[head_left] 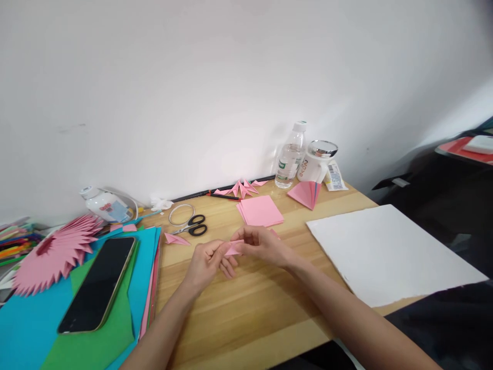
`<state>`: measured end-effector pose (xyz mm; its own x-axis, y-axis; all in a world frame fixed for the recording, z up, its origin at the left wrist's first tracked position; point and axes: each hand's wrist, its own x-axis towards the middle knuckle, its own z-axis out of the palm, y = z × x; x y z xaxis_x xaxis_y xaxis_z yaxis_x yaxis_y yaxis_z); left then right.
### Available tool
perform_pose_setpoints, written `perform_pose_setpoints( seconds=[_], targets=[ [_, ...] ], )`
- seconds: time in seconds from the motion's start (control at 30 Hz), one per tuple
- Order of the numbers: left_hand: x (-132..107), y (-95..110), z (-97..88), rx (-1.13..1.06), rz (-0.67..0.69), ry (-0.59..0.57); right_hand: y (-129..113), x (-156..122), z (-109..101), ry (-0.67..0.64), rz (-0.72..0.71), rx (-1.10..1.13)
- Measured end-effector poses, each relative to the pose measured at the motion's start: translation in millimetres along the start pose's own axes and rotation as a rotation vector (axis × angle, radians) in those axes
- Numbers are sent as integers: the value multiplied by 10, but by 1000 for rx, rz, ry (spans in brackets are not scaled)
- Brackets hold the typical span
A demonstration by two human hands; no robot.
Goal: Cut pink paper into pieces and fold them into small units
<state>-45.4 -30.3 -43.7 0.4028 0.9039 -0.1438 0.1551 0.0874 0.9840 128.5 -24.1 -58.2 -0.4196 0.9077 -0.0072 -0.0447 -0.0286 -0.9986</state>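
Observation:
A small folded piece of pink paper (233,248) is pinched between my two hands above the wooden table. My left hand (210,262) grips its left side between thumb and fingers, the lower fingers reaching out beneath. From the right, my right hand (260,244) closes thumb and fingertips on the other side; the fingers cover part of the paper. Just beyond lies a stack of pink paper squares (261,211). Left of my hands rest a folded pink piece (176,239) and scissors with black handles (197,225). Several folded pink pieces (243,188) sit by the wall.
At left, a phone (98,285) lies on blue and green sheets (34,329) beside a pleated pink paper ring (73,241). A water bottle (291,156), a white mug (313,167) and a pink paper fan (306,195) stand at back right. A white board (393,252) covers the right side.

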Motion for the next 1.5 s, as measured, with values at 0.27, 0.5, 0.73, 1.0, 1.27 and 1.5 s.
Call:
perform_pose_setpoints(
  seconds=[0.27, 0.5, 0.73, 1.0, 1.27, 1.5],
  targets=[
    [-50, -1, 44, 43, 16, -60, 32, 3, 61, 109, -1, 87],
    [-21, -42, 90, 70, 18, 88, 54, 23, 16, 114, 112, 129],
    [19, -52, 79, 45, -14, 46, 106, 52, 8, 140, 107, 124],
    [31, -12, 33, -21, -51, 42, 103, 43, 30, 173, 152, 48],
    [64, -29, -24, -9, -26, 116, -188, -60, -387, 389, -74, -159],
    [115, -133, -16, 170, -78, 227, -130, -358, -625, 365, 112, -896]
  ],
)
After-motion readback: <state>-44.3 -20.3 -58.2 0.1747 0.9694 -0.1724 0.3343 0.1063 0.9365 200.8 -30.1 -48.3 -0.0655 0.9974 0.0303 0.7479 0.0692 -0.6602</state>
